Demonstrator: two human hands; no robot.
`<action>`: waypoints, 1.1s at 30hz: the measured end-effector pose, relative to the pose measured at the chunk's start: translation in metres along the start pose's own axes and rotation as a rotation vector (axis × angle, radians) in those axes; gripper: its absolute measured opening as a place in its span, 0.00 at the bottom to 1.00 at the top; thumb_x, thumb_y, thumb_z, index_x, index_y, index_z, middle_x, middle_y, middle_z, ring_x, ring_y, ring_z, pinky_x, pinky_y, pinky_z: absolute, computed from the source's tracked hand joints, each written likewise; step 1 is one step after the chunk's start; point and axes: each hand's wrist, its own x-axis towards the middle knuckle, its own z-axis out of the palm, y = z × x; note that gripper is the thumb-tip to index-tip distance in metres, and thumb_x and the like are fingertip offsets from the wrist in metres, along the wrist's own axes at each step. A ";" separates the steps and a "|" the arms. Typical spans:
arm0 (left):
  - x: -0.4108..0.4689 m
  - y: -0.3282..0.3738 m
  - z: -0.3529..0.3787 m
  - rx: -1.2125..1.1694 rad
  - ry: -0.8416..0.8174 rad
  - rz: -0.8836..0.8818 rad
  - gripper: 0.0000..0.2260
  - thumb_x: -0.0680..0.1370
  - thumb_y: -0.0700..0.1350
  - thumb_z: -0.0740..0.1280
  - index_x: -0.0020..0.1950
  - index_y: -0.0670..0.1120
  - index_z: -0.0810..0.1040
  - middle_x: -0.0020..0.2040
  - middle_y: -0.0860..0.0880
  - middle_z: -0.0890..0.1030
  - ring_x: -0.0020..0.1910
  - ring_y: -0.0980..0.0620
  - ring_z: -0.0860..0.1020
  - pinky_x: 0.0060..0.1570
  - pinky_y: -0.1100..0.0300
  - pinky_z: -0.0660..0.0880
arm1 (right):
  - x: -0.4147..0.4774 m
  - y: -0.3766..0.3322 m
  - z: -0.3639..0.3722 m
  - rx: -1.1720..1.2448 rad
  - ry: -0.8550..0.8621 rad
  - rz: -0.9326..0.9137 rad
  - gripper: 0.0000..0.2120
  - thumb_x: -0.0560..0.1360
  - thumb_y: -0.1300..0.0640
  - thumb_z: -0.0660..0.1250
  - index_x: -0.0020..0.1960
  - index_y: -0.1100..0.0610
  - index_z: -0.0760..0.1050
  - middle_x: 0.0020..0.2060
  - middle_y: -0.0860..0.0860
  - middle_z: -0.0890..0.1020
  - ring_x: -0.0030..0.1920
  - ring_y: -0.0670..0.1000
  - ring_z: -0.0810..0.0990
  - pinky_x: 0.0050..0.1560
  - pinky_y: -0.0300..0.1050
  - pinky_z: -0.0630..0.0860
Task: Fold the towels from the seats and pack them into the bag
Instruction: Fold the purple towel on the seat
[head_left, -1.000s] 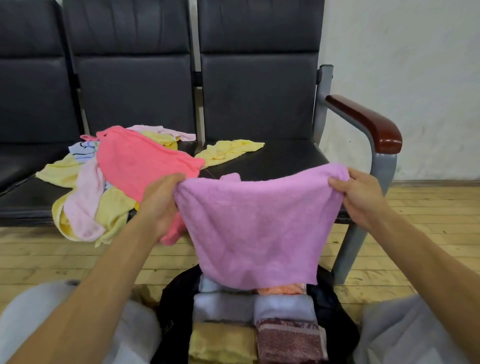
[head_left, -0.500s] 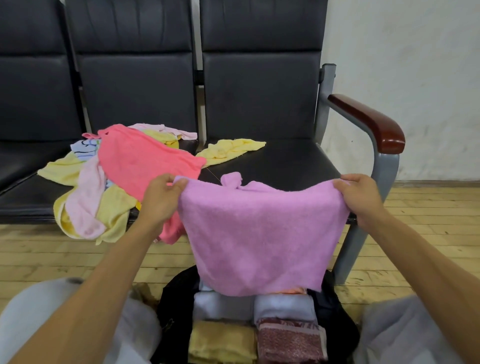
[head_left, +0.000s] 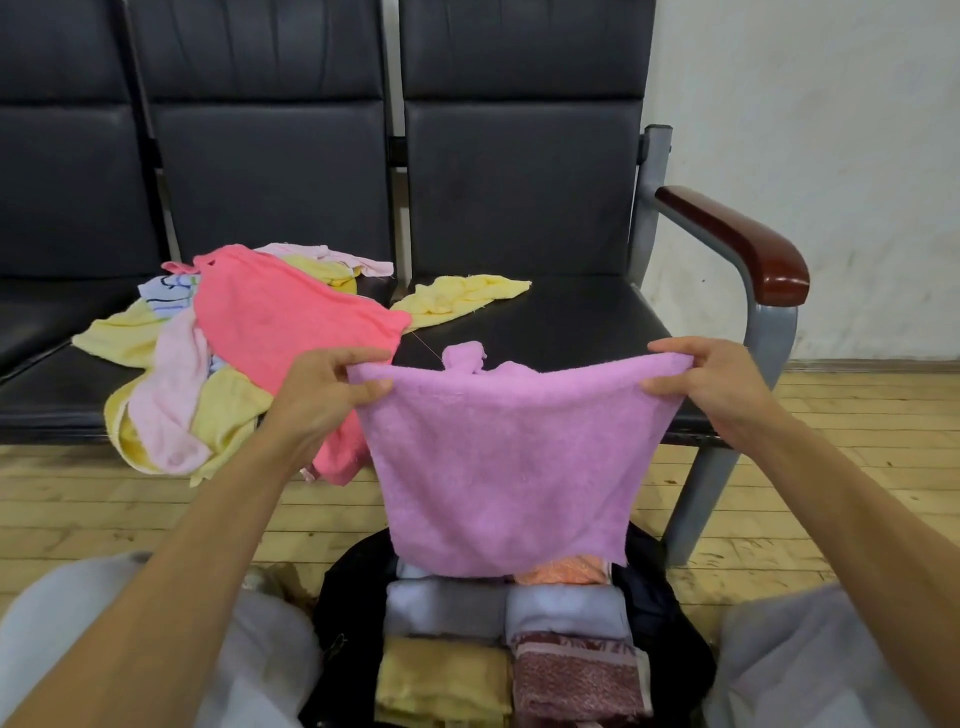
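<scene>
— What room do we have to move in?

— The row of black seats (head_left: 561, 322) closes off the far side, and the pale wall (head_left: 831, 130) closes off the right. The wooden floor (head_left: 104, 509) runs open between the seats and our knees. The front half of the right seat is bare. Its wooden armrest (head_left: 743, 244) juts out just beyond our right hand. A loose pile of towels (head_left: 208, 374) spills over the front edge of the middle seat, with a coral towel (head_left: 280, 322) on top.

— And below us?

— The black bag (head_left: 348, 587) stands open on the floor between our knees. The folded towels (head_left: 447, 675) inside it are packed edge to edge in rows.

— How are our hands set?

— Both arms reach forward, spread apart. Our left hand (head_left: 327, 395) pinches the top left corner of the lilac towel (head_left: 509, 467), and our right hand (head_left: 717, 384) pinches the top right corner. Each thumb is on the near face, with the fingers curled behind the edge.

— How does the towel look?

— It hangs spread out in the air, in front of the right seat and directly above the bag. Its top edge sags slightly between our hands, and a small loop (head_left: 465, 356) sticks up from that edge. The bottom edge hides part of the bag's back row.
</scene>
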 end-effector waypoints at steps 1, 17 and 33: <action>0.000 -0.002 0.001 0.158 0.016 0.072 0.14 0.75 0.32 0.69 0.58 0.43 0.81 0.50 0.50 0.81 0.47 0.54 0.77 0.43 0.71 0.73 | 0.000 0.001 0.001 -0.085 0.004 -0.025 0.20 0.70 0.67 0.75 0.61 0.58 0.79 0.57 0.50 0.76 0.57 0.51 0.73 0.54 0.43 0.73; 0.005 -0.011 0.015 0.441 0.189 0.133 0.12 0.83 0.44 0.55 0.41 0.42 0.67 0.35 0.48 0.70 0.34 0.52 0.66 0.32 0.59 0.61 | -0.004 0.009 0.023 -0.276 -0.151 -0.088 0.10 0.84 0.55 0.53 0.55 0.57 0.71 0.48 0.52 0.75 0.50 0.52 0.74 0.46 0.44 0.72; 0.005 -0.002 -0.001 0.291 0.296 0.273 0.09 0.81 0.42 0.62 0.45 0.40 0.78 0.39 0.45 0.77 0.40 0.48 0.71 0.40 0.55 0.67 | 0.001 -0.010 0.003 -0.096 0.166 -0.101 0.09 0.84 0.56 0.55 0.55 0.56 0.73 0.48 0.52 0.76 0.49 0.52 0.73 0.46 0.45 0.67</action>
